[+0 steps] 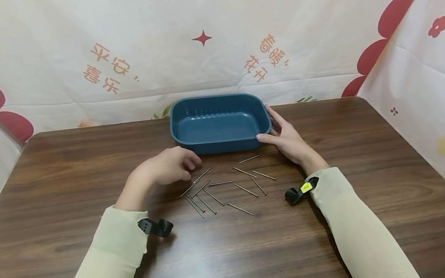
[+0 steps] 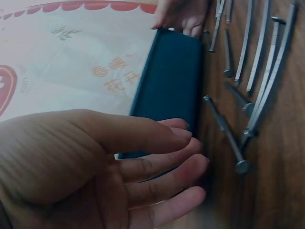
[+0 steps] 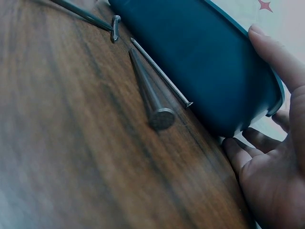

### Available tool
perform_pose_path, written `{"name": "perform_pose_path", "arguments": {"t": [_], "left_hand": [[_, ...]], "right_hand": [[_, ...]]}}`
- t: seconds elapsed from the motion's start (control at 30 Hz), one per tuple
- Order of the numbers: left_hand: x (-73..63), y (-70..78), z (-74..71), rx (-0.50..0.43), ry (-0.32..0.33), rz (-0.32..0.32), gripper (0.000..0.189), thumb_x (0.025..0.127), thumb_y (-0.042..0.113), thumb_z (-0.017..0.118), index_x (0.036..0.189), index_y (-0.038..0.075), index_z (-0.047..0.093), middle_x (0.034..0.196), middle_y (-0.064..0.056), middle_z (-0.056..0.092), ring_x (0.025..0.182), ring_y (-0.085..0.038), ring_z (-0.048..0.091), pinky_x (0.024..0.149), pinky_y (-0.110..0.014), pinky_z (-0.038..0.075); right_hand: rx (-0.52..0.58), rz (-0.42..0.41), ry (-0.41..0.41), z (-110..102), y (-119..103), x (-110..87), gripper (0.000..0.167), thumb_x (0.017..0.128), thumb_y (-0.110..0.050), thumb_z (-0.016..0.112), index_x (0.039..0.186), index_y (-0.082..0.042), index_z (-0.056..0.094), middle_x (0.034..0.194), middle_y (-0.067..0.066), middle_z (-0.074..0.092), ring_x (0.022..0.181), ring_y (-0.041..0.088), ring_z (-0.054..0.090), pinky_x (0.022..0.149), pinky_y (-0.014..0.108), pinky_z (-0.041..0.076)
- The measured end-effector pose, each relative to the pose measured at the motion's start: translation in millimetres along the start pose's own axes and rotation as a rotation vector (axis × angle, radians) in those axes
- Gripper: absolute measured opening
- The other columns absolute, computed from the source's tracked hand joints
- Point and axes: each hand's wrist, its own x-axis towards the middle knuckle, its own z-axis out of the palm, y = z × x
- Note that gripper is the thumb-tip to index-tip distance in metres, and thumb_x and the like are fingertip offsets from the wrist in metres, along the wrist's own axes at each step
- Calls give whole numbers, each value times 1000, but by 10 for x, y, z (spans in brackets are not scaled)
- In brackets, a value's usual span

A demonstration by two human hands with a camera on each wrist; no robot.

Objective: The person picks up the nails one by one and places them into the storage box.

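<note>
A dark blue rectangular basin stands at the back of the table, its inside bare. My right hand grips its right end, thumb on the rim and fingers round the outer wall, as the right wrist view also shows. Near the basin's front left corner hovers my left hand, fingers loosely bent with nothing between them. Several long steel nails lie scattered in front of the basin. In the left wrist view, a nail lies just beyond the left fingertips. Close to the basin's wall lies another nail.
The brown wood-grain table bears the nails and basin. A white printed cloth hangs right behind the table's back edge and along both sides. Each wrist wears a black band, the right wristband with a yellow label.
</note>
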Motion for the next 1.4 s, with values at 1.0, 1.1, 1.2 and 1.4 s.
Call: {"name": "perform_pose_path", "arguments": {"t": [1.0,1.1,1.2,1.4], "left_hand": [[254,198,355,247,78,-26,34,93,12,60,126,10,62,104,-6,61,96,-20,53,88,-36,47],[247,230,379,262,85,-54,33,93,13,61,126,12,61,105,-4,60,95,-19,52,86,-35,46],[243,248,387,287,97,-66,33,92,13,63,125,11,60,106,-5,61,96,-20,54,87,-37,48],[242,289,399,316,118,-87,32,92,12,64,123,8,59,117,-9,65,108,-23,61,96,-40,52]], "right_hand": [[4,0,3,-12,28,-19,91,96,-7,66,164,-30,10,170,10,15,156,31,23,102,14,46],[15,-3,2,-10,39,-23,91,96,-7,66,164,-29,10,171,10,14,156,31,23,104,15,45],[21,-5,1,-7,37,-26,91,96,-7,66,164,-29,9,171,10,13,156,30,23,107,17,44],[9,-6,4,-2,13,-14,90,96,-7,65,164,-29,10,171,9,14,156,30,23,108,19,44]]}}
